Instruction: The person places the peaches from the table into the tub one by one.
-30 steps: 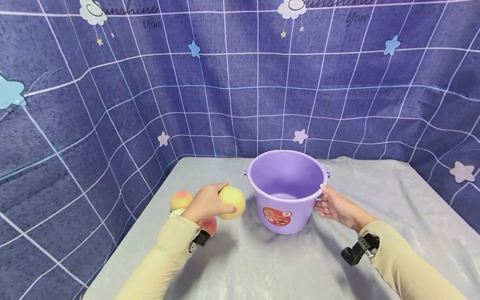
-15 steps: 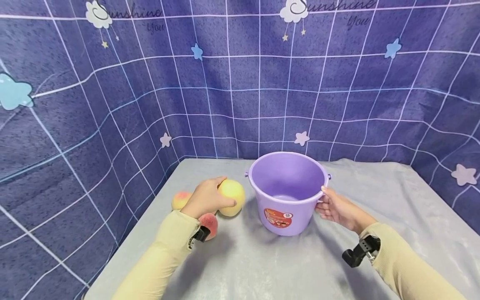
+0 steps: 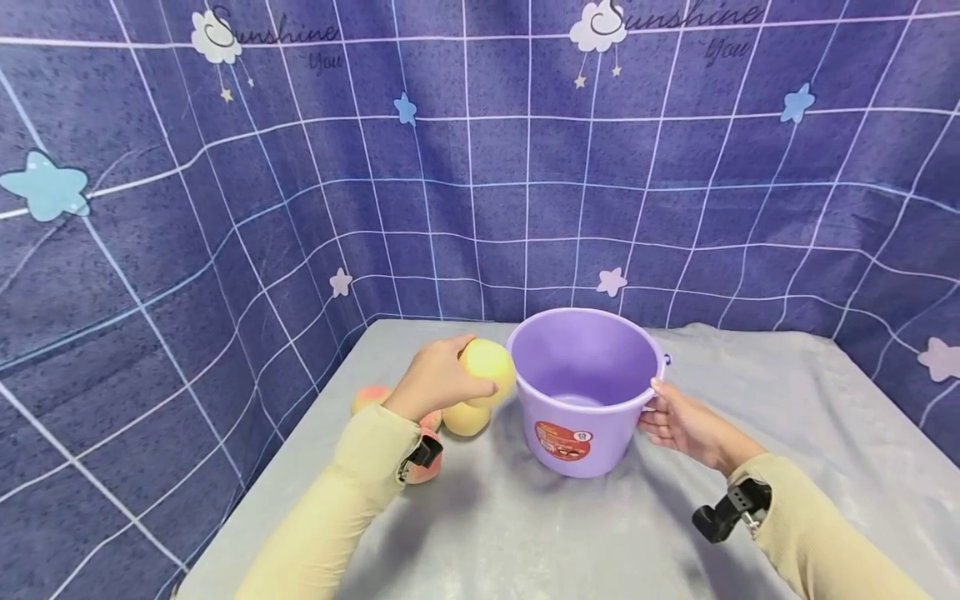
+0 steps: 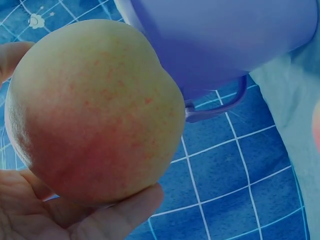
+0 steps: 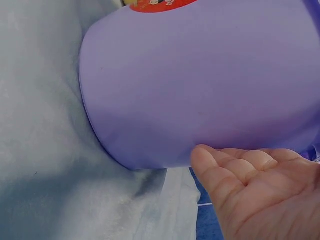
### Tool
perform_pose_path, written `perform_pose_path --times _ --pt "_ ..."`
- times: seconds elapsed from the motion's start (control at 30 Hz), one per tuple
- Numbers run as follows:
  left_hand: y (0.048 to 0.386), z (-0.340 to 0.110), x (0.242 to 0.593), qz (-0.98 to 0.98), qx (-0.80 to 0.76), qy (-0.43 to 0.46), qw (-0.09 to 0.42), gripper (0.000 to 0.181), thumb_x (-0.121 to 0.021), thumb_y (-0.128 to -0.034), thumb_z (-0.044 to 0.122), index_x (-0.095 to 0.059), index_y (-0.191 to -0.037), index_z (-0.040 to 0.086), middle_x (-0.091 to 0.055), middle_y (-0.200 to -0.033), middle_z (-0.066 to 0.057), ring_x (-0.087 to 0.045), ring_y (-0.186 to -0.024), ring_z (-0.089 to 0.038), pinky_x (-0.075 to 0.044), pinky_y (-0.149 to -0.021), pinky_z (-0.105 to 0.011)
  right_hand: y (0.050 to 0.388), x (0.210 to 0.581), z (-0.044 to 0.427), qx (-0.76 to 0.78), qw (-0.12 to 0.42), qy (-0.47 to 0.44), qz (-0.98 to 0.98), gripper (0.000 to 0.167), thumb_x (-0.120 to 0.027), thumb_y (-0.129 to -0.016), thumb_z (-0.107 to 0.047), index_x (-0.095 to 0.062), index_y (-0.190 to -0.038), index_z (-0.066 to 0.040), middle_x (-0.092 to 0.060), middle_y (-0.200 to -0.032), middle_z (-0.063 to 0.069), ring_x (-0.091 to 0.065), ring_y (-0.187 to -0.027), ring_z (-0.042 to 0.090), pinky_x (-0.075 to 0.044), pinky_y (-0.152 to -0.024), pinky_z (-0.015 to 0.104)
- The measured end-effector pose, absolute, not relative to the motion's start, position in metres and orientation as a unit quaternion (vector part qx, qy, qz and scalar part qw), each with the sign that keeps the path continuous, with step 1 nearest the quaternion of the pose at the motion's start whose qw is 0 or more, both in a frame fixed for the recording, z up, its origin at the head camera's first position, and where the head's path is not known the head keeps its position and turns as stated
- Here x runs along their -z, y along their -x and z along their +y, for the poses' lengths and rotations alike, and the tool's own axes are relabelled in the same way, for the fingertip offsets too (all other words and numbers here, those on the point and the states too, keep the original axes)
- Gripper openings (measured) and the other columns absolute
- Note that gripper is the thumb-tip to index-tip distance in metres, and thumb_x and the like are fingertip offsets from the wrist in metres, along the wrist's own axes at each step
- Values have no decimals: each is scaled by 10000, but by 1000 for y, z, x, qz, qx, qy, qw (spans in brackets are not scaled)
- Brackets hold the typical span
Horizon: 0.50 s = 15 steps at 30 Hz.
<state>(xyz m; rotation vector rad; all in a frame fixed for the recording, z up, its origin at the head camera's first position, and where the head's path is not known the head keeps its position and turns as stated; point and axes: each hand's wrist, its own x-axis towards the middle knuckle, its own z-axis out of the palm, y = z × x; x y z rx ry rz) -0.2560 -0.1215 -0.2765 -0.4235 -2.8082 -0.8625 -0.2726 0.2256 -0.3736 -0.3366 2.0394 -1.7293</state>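
Note:
A yellow peach with a red blush (image 4: 95,115) is gripped between the thumb and fingers of my left hand (image 3: 437,379). It is raised beside the left rim of a purple bucket (image 3: 573,433); the head view shows mainly its yellow side. The bucket stands upright with a red label on its front, and the visible part of its inside holds nothing. My right hand (image 3: 692,427) holds the bucket's right edge, thumb at the rim and fingers against the outer wall. Below the left hand lies another yellow peach (image 3: 466,420).
A red peach (image 3: 424,467) lies partly behind the left wrist's camera. A yellow-pink peach (image 3: 367,397) sits farther left, half hidden by the left arm. Grey cloth (image 3: 540,542) covers the table; a blue grid-patterned curtain (image 3: 480,200) hangs behind and at the left.
My left hand has lifted the peach and brought it rightward to the bucket, uncovering a yellow peach below. My right hand keeps its hold on the bucket. The head view has shifted slightly.

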Motion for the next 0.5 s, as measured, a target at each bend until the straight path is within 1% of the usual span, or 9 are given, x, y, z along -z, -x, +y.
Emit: perform_pose_path --times 0.2,0.37,0.5 --pt "259 -120 267 -940 278 171 102 638 -736 -641 296 -619 -1225 69 -658 -911 -50 -567 -763 -199 -476 -665 -317 274 372 224 632 229 129 729 849 -103 -1012 -509 10 -1380 247 -70 -1421 431 -160 -1330 521 -214 -1082 530" --pt "262 -116 261 -937 272 181 120 531 -736 -627 295 -662 -1116 102 -643 -838 -16 -550 -721 -185 -461 -647 -310 276 372 227 630 225 141 730 852 -91 -1012 -505 11 -1370 261 -67 -1412 444 -163 -1321 535 -235 -1073 533" --pt "263 -109 264 -936 285 173 115 451 -739 -627 288 -669 -1044 131 -624 -799 -5 -540 -707 -183 -452 -630 -308 273 374 229 632 229 135 728 849 -96 -1013 -503 12 -1369 260 -66 -1412 443 -160 -1323 533 -237 -1073 528"
